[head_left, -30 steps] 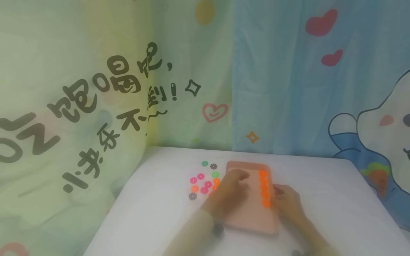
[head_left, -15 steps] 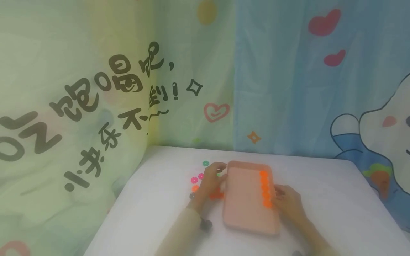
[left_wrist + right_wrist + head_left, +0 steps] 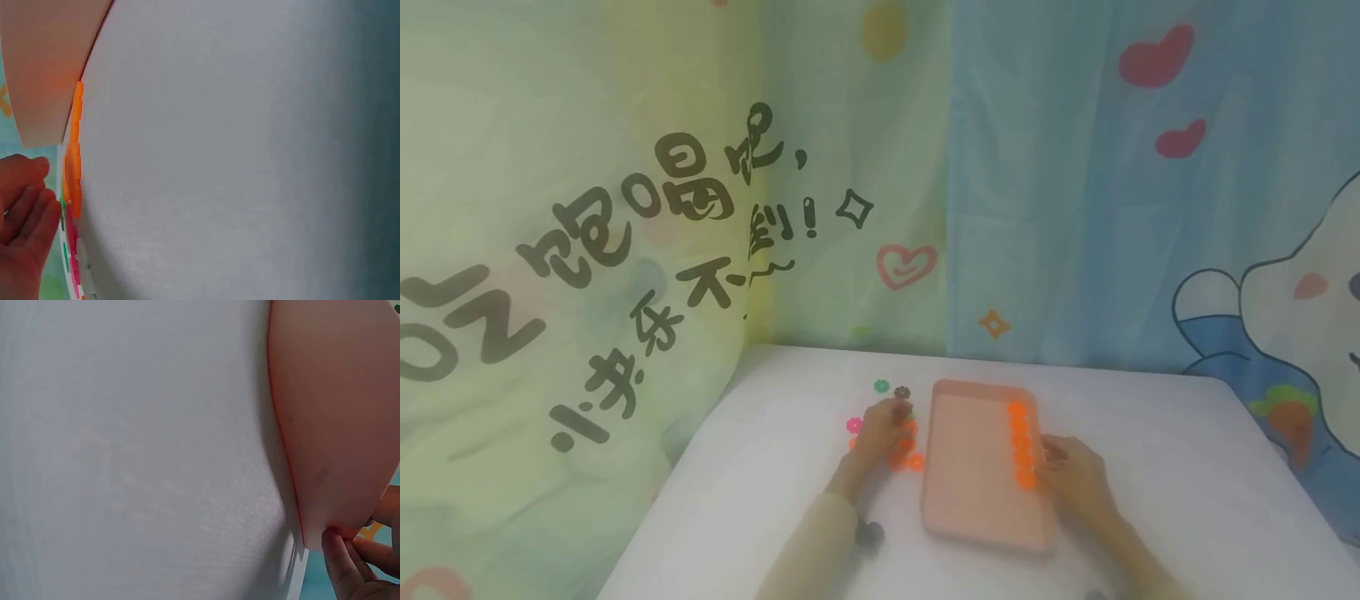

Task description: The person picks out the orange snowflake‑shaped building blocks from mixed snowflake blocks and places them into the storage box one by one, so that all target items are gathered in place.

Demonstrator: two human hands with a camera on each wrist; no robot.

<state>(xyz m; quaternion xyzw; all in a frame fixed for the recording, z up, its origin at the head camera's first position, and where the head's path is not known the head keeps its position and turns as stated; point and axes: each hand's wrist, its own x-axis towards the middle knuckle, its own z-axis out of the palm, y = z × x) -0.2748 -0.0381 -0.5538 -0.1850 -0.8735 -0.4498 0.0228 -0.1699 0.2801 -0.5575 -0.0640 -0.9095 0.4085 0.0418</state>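
Note:
A pink tray (image 3: 972, 475) lies on the white table, with several orange snowflake-shaped plastic discs (image 3: 1021, 446) in a row along its inner right side. My right hand (image 3: 1078, 477) holds the tray's right wall. In the right wrist view its fingers (image 3: 337, 559) press the outer wall, with the thumb at the rim. Left of the tray my left hand (image 3: 880, 433) is over a group of loose discs (image 3: 916, 462), partly hiding them. The left wrist view shows the left hand's thumb and fingers (image 3: 40, 228) apart beside the discs, nothing visible between them.
A green disc (image 3: 882, 386) and a dark disc (image 3: 902, 392) lie behind the left hand. A pink disc (image 3: 854, 425) is to its left. Printed curtains (image 3: 1022, 208) hang behind the table (image 3: 1165, 450) and at its left side.
My left hand has moved left, from over the tray to the loose discs beside it. My right hand stays at the tray's right wall; the orange row looks the same.

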